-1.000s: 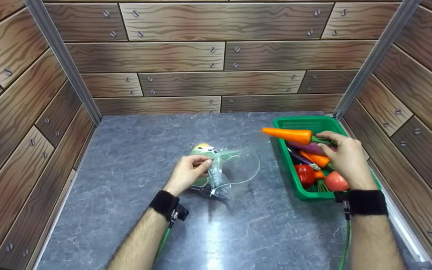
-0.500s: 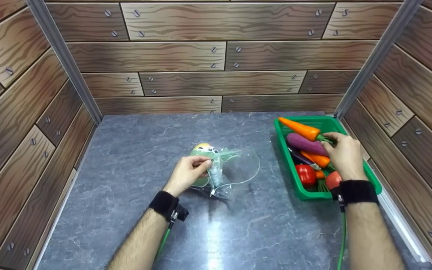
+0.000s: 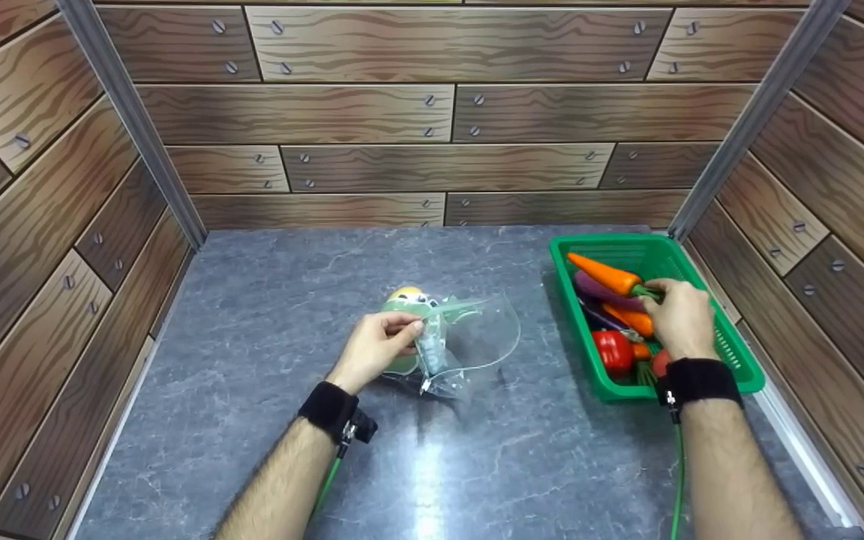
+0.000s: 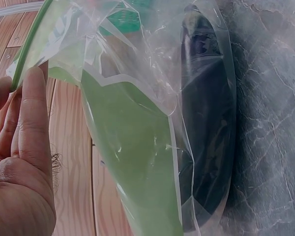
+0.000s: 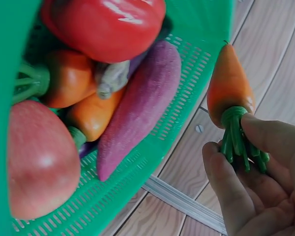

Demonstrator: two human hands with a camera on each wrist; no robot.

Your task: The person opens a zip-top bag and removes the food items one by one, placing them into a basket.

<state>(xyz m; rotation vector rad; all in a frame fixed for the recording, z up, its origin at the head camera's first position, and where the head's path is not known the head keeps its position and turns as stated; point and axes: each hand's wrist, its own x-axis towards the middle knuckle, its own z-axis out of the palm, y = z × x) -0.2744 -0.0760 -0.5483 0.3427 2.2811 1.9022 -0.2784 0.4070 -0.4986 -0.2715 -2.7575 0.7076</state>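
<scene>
My left hand (image 3: 379,349) pinches the top edge of a clear zip bag (image 3: 492,334) with green printing, its mouth facing right. In the left wrist view, a long dark thing (image 4: 206,118), like an eggplant, lies inside the bag. Thumb and fingers of my right hand (image 3: 681,319) grip a carrot (image 3: 603,273) by its green stem, above the left part of the green basket (image 3: 597,382). The right wrist view has this carrot (image 5: 230,86) apart from the vegetables below.
The basket, at the table's right side, holds a red bell pepper (image 3: 612,352), a purple sweet potato (image 5: 140,108), other carrots (image 5: 96,115), a dark eggplant (image 3: 601,313) and a pink round fruit (image 5: 42,160). Wood-patterned walls (image 3: 357,112) surround the grey tabletop (image 3: 267,300).
My right hand has carried the carrot rightward and lower, from across the basket's left rim to within the basket's outline. The left hand and bag have stayed in place.
</scene>
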